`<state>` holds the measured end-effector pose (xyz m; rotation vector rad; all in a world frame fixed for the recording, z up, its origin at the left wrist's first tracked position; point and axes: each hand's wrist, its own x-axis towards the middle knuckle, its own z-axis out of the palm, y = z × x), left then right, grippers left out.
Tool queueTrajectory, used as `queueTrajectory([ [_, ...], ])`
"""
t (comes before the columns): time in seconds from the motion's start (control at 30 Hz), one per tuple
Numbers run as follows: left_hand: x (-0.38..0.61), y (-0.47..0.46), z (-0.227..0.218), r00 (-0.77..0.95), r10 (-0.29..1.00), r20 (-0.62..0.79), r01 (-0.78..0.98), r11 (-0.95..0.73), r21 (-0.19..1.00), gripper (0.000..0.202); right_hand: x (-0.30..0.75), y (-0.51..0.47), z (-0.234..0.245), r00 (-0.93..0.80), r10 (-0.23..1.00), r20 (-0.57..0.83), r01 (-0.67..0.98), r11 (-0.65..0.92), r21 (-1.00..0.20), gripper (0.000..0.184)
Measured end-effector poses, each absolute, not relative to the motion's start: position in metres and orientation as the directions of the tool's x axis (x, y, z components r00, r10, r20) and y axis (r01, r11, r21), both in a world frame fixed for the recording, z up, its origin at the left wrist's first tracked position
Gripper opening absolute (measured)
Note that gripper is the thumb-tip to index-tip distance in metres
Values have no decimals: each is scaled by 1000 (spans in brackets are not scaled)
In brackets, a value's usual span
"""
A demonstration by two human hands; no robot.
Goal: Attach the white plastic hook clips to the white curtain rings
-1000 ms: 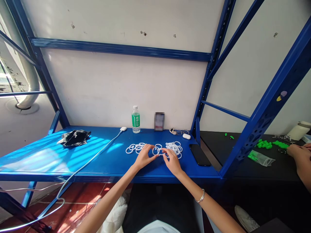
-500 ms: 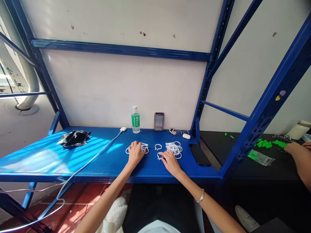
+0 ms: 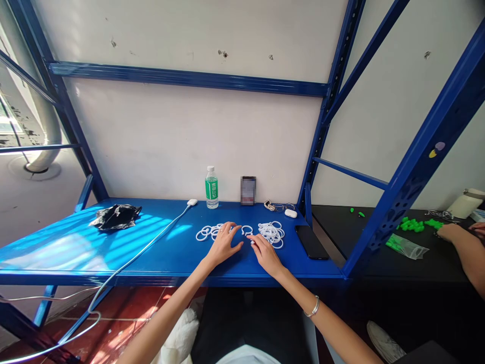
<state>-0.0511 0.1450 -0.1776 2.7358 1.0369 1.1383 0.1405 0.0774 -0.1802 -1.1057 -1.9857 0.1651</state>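
On the blue shelf (image 3: 125, 253) lie white plastic rings: a linked row (image 3: 206, 233) on the left, a heap (image 3: 273, 232) on the right, and one open ring (image 3: 247, 229) between them. My left hand (image 3: 224, 242) rests flat with fingers spread, its tips at the right end of the linked row and near the open ring. My right hand (image 3: 265, 253) lies just right of it, fingertips pinched on a small white ring in front of the heap.
A water bottle (image 3: 212, 188), a small card (image 3: 248, 190), glasses (image 3: 279, 206) and an earbud case (image 3: 291, 213) stand along the wall. A black phone (image 3: 311, 241), a white cable (image 3: 151, 241) and a black bag (image 3: 115, 215) also lie here. A co-worker's hand (image 3: 452, 233) handles green parts (image 3: 413, 225) at the right.
My left hand went left onto the linked row, then came back right toward the open ring. My right hand stayed by the heap, shifting slightly away from me.
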Motion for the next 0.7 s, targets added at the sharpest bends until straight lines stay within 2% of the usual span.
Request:
queueTrajectory([
  [0.1, -41, 134, -180, 603, 549, 579, 478, -830, 288, 56, 141, 78, -181, -233, 741, 630, 600, 619, -506, 29],
  [0.2, -32, 127, -184, 636, 534, 557, 416, -845, 335, 59, 142, 80, -184, -209, 735, 646, 558, 632, -538, 24],
  [0.33, -30, 126, -185, 637, 532, 557, 352, -844, 404, 57, 142, 80, -185, -196, 738, 646, 502, 642, -580, 21],
  [0.53, -34, 128, -180, 611, 588, 530, 302, -792, 531, 41, 141, 78, -181, -183, 747, 639, 472, 637, -610, 22],
  [0.7, -33, 129, -181, 588, 646, 487, 305, -735, 605, 44, 141, 76, -177, -172, 736, 655, 511, 635, -580, 24],
])
